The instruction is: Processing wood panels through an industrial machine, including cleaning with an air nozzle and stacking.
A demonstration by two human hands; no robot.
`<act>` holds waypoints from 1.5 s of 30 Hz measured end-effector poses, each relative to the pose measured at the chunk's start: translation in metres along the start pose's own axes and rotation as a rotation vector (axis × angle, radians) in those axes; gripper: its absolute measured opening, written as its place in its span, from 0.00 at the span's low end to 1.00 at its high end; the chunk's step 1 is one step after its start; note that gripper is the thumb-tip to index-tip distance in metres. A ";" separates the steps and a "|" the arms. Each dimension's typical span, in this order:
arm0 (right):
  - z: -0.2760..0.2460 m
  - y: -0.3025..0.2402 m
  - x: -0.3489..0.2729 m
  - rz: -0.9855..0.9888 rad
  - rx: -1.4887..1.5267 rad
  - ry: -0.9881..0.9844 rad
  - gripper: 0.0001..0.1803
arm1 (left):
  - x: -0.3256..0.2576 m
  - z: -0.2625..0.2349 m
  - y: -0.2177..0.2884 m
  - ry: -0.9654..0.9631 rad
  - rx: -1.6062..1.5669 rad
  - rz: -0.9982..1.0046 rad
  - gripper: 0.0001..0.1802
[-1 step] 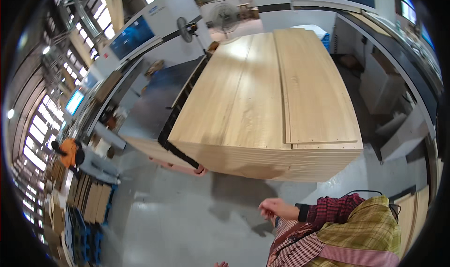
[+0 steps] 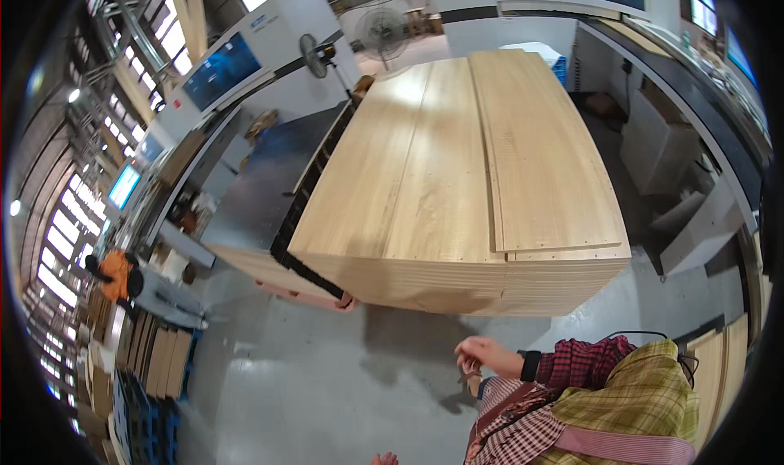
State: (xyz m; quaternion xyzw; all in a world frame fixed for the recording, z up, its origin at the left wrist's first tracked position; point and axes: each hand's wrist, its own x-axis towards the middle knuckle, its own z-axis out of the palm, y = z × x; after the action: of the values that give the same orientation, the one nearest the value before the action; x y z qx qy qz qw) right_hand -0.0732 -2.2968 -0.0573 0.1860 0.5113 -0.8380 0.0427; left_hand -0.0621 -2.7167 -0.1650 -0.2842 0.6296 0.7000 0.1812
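Note:
My right hand (image 2: 490, 357), below a dark red checked sleeve and a black wristband, hangs over the floor with its fingers loosely bent. Nothing shows in it. Only the spread fingers of my left hand (image 2: 385, 458) come in at the lower edge, with nothing seen in them. Neither hand touches the large stack of pale wood-grain panels (image 2: 441, 171) in front of me. One narrower panel (image 2: 543, 155) lies on top at the stack's right side, its edges offset from those below.
Left of the stack stands a lower stack with a dark top (image 2: 273, 171). A standing fan (image 2: 314, 55) is behind it. Machine benches line both sides, one at the right (image 2: 682, 77). A person in orange (image 2: 118, 275) stands far left near pallets (image 2: 143, 420).
The view has shifted slightly, so the panel stack sits a little further left. A bit more of my left fingers shows. My right hand's fingers hang slightly lower and looser.

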 end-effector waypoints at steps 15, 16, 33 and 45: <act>-0.104 -0.041 0.130 -0.457 0.598 0.940 0.13 | 0.173 0.193 0.196 -0.469 0.344 0.182 0.19; -0.099 -0.040 0.131 -0.466 0.608 0.963 0.13 | 0.175 0.202 0.204 -0.553 0.340 0.246 0.19; -0.103 -0.043 0.199 -0.693 0.893 1.467 0.09 | 0.257 0.376 0.382 -1.313 0.686 0.113 0.19; 0.051 -0.008 0.259 -0.680 0.778 1.575 0.08 | 0.291 0.461 0.349 -1.674 0.965 -0.200 0.19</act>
State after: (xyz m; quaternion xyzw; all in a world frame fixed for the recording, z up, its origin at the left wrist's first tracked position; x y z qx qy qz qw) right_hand -0.3293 -2.3072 -0.1217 0.5410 0.1043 -0.5507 -0.6271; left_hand -0.5791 -2.3422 -0.0543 0.3584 0.4894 0.3236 0.7262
